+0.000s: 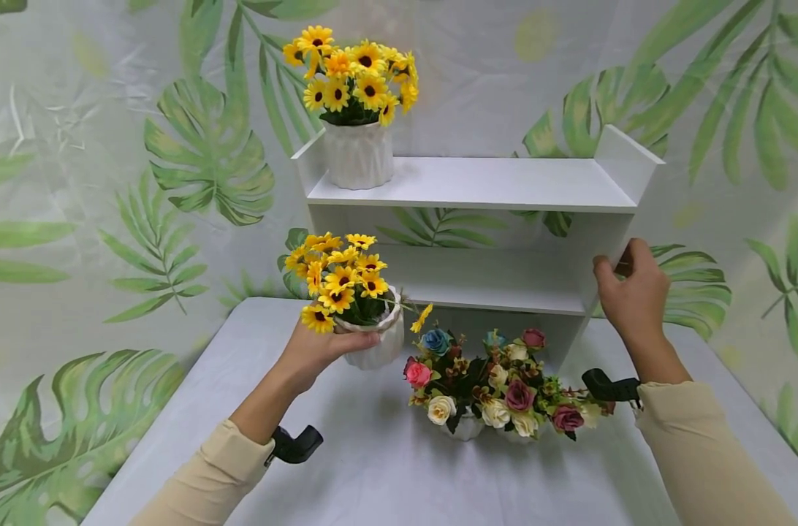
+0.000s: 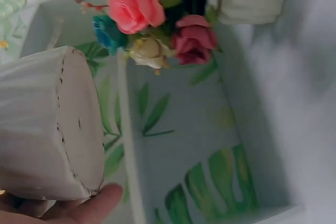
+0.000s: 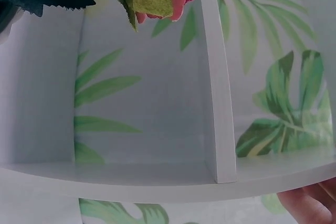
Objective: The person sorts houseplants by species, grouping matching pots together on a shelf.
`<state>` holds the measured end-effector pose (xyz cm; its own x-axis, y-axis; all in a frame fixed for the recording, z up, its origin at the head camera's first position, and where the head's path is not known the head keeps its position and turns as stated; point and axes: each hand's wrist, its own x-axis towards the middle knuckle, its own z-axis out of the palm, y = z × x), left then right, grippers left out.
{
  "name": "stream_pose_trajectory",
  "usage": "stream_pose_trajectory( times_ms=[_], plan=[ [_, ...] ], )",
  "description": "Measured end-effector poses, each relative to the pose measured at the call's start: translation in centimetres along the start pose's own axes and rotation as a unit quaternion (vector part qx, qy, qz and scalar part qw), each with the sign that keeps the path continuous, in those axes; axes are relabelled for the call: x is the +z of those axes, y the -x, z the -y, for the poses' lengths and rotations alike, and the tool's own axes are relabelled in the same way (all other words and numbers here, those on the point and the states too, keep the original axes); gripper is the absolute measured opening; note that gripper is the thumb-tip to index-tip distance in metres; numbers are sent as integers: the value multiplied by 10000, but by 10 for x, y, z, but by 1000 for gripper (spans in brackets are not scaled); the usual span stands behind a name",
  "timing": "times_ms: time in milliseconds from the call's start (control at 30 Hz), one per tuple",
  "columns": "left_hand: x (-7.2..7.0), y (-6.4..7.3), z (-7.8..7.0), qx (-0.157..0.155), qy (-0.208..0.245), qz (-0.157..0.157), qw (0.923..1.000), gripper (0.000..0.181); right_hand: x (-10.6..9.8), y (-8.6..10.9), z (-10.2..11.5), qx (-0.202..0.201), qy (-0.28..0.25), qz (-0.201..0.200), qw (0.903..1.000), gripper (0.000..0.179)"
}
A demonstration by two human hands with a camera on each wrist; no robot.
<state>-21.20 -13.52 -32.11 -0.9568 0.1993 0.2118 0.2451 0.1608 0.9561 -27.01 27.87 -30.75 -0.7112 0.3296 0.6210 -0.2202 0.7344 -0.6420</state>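
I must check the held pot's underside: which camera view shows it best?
Left wrist view: the underside of the held pot appears close, obliquely. Head shows the pot from above, underside hidden; right wrist shows none of it.

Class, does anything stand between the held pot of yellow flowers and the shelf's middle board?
Nothing visible does: the held pot, in the left hand, is in front of the middle board. The rose bouquets sit lower, to the right.

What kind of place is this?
Likely a staged indoor tabletop set, perhaps for recording; I can't tell the building. Signs: a leaf-print backdrop, a white-topped table, and a white shelf unit standing on it.
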Motion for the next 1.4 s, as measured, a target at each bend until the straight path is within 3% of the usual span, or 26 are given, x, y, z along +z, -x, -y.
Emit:
stream_pose_trajectory(
  times_ms=[200,400,533,733,900,1100,1233,1400],
  plan=[
    [8,-12,-20,337,-16,103,9994,81,0,-1,1,-4,11,-37,10000,37],
    [15,-20,-35,71,-96,153,9998,82,2,-1,0,-4,21,-87,10000,36],
    [22,-29,-44,145,-114,176,9997,83,3,-1,-4,-42,-21,-159,9999,36],
    [32,-55,-74,81,-515,68,9986,75,0,0,-9,-18,-36,-218,9998,36],
    [29,-68,-104,411,-738,148,9963,73,1,1,-9,51,25,-124,9999,36],
    [23,-60,-135,681,-643,325,9951,69,3,2,-7,16,28,-164,9999,36],
    [22,-56,-159,1103,-523,407,9917,66,5,-1,-5,-104,10,-187,9998,36],
    [31,-65,-190,1563,-634,421,9848,65,4,-1,-4,5,10,-162,9999,35]
  ],
)
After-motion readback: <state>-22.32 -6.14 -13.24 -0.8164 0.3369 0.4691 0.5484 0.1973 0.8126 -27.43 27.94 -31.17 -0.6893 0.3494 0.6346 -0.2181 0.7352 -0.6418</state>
